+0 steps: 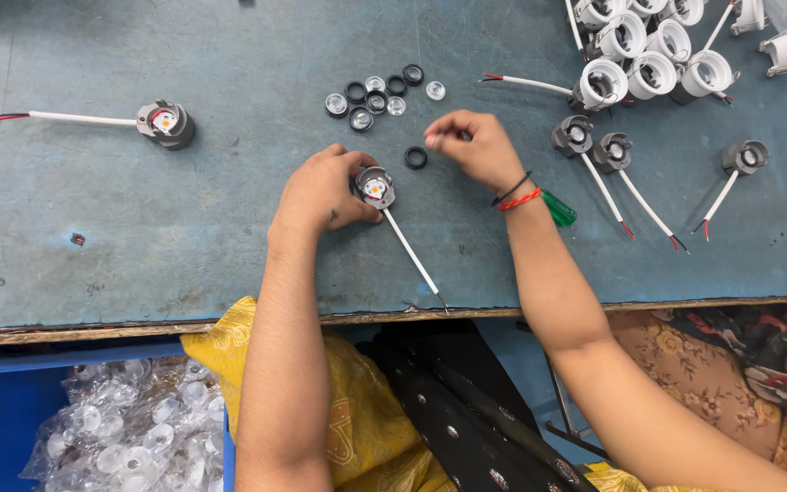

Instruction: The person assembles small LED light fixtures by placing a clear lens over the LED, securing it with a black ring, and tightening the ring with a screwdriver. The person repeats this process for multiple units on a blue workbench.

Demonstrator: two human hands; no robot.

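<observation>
Left hand [321, 193] grips the lamp module [375, 188] at its fingertips.

Left hand [321, 193] curled, fingers gripping; right hand [474, 146] raised, fingertips pinched together.

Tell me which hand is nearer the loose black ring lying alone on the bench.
Right. The right hand hovers just up and right of the black ring, almost over it. The left hand sits farther left, holding a lamp module.
</observation>
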